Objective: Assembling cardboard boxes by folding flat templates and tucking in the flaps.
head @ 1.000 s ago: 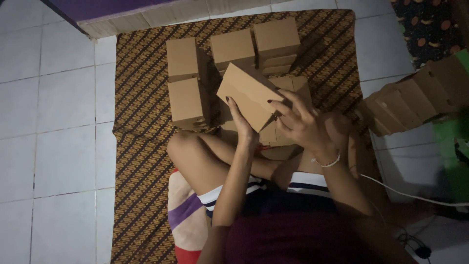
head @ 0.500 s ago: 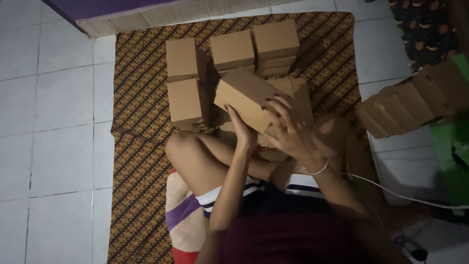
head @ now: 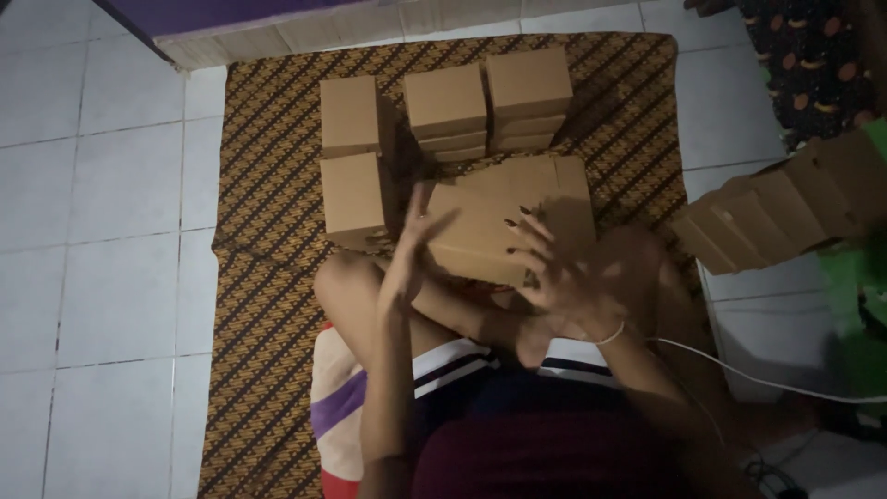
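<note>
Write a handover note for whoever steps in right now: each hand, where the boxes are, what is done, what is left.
Left hand: open, flat against the left side of the brown cardboard box over the lap.
Right hand: fingers spread on the box's right side; not closed round it.
Done: folded boxes stacked in rows on the patterned mat ahead.
Left: the box in hand is not yet stacked; a row of flat cardboard blanks lies on the right.

Stacked brown boxes [head: 443, 102] on a patterned mat [head: 268, 166], white tiles [head: 102, 203] around.
</note>
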